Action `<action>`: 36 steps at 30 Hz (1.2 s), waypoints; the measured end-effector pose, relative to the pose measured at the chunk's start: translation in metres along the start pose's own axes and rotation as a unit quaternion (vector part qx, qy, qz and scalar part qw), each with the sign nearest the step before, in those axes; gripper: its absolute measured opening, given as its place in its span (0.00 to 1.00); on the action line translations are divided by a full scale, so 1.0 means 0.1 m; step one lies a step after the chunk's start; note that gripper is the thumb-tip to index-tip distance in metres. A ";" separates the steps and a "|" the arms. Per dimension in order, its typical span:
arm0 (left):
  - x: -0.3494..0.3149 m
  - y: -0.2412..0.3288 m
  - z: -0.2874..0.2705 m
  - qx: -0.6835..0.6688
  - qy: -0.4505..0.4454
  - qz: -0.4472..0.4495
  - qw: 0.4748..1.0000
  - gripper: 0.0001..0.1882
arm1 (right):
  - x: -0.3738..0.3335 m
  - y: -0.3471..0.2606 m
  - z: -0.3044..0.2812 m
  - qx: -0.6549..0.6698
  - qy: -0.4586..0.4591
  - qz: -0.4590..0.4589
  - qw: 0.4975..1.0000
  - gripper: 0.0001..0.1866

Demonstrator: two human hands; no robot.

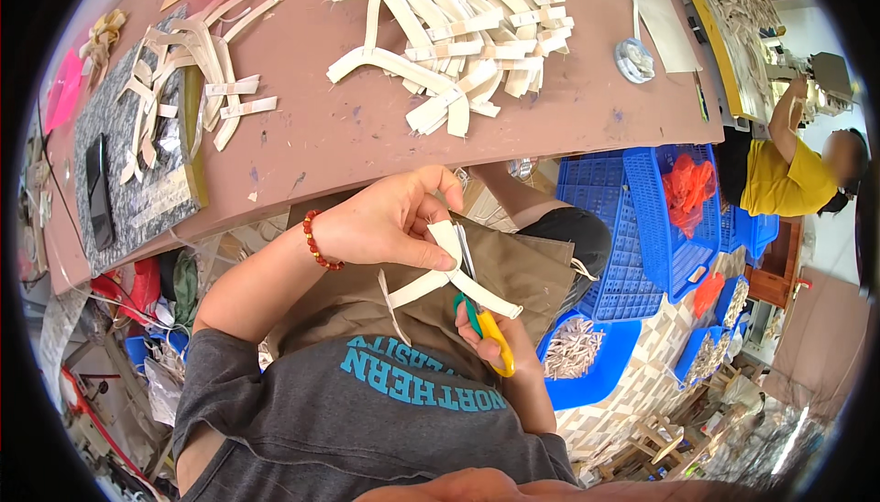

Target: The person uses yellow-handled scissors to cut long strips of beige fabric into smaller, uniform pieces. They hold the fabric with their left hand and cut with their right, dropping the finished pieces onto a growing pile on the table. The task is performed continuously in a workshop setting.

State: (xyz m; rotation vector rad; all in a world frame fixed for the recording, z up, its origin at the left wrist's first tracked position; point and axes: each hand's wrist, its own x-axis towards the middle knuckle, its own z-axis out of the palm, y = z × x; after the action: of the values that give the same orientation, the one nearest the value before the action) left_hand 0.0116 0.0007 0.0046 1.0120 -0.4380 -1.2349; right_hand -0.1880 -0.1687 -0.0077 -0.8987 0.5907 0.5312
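My left hand (390, 222), with a red bead bracelet at the wrist, pinches a cream Y-shaped strip piece (449, 277) over my lap. My right hand (490, 337) grips scissors (481, 319) with green and yellow handles. The scissor blades point up against the strip, just below my left thumb. A brown apron (522, 273) lies under both hands.
A pinkish worktable (321, 126) ahead carries a big pile of cream strip pieces (458, 25), a smaller pile (183, 62) on a grey speckled board and a dark phone (96, 190). Blue crates (660, 227) and a blue tub of offcuts (577, 355) stand on my right. Another person in yellow (788, 172) works at the far right.
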 end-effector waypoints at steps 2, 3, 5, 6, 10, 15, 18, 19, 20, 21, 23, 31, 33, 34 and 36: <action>0.00 0.01 -0.02 -0.013 0.000 -0.016 1.000 0.25 | 0.00 0.01 -0.03 -0.029 -0.029 -0.009 0.999 0.15; 0.00 0.01 -0.02 -0.019 -0.001 -0.024 1.000 0.25 | 0.00 0.03 -0.03 -0.052 -0.025 -0.043 0.997 0.16; 0.00 -0.01 -0.02 -0.028 0.010 -0.013 0.999 0.25 | 0.00 0.09 0.00 -0.098 -0.016 -0.110 0.989 0.18; 0.01 -0.01 -0.02 -0.031 0.014 -0.007 0.999 0.25 | 0.01 0.09 -0.01 -0.105 -0.022 -0.127 0.986 0.19; 0.03 -0.03 0.06 -0.150 0.089 0.055 0.983 0.18 | 0.07 0.09 -0.01 -0.143 0.023 -0.164 0.976 0.30; 0.05 -0.14 0.05 -0.199 0.130 0.075 0.968 0.10 | 0.12 0.12 0.00 -0.200 0.091 -0.197 0.956 0.34; 0.07 -0.18 0.07 -0.207 0.150 0.081 0.963 0.09 | 0.15 0.21 -0.08 -0.184 0.079 -0.215 0.956 0.35; 0.07 -0.19 0.08 -0.210 0.157 0.083 0.961 0.09 | 0.15 0.22 -0.08 -0.176 0.076 -0.220 0.957 0.35; 0.07 -0.19 0.09 -0.216 0.162 0.081 0.960 0.09 | 0.15 0.22 -0.08 -0.167 0.074 -0.225 0.957 0.35; 0.07 -0.18 0.11 -0.221 0.167 0.079 0.958 0.09 | 0.16 0.20 -0.07 -0.158 0.070 -0.230 0.958 0.34; 0.07 -0.17 0.14 -0.217 0.186 0.083 0.955 0.09 | 0.12 0.16 0.02 -0.160 0.090 -0.208 0.961 0.39; 0.06 -0.19 0.27 -0.167 0.218 0.120 0.954 0.15 | 0.08 0.15 -0.06 -0.305 0.061 -0.222 0.924 0.32; 0.07 -0.19 0.29 -0.166 0.227 0.126 0.951 0.15 | 0.06 0.10 -0.04 -0.312 0.048 -0.213 0.925 0.32; 0.07 -0.19 0.31 -0.166 0.231 0.129 0.950 0.15 | 0.05 0.08 -0.01 -0.304 0.045 -0.212 0.928 0.32; 0.06 -0.19 0.32 -0.165 0.227 0.129 0.951 0.15 | 0.04 0.07 -0.01 -0.284 0.042 -0.199 0.937 0.32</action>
State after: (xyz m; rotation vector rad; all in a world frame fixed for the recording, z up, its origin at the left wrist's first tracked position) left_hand -0.0211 -0.0171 0.0043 0.8811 0.0018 -0.7749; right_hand -0.1898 -0.1647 -0.0149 -1.5560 0.3120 0.2923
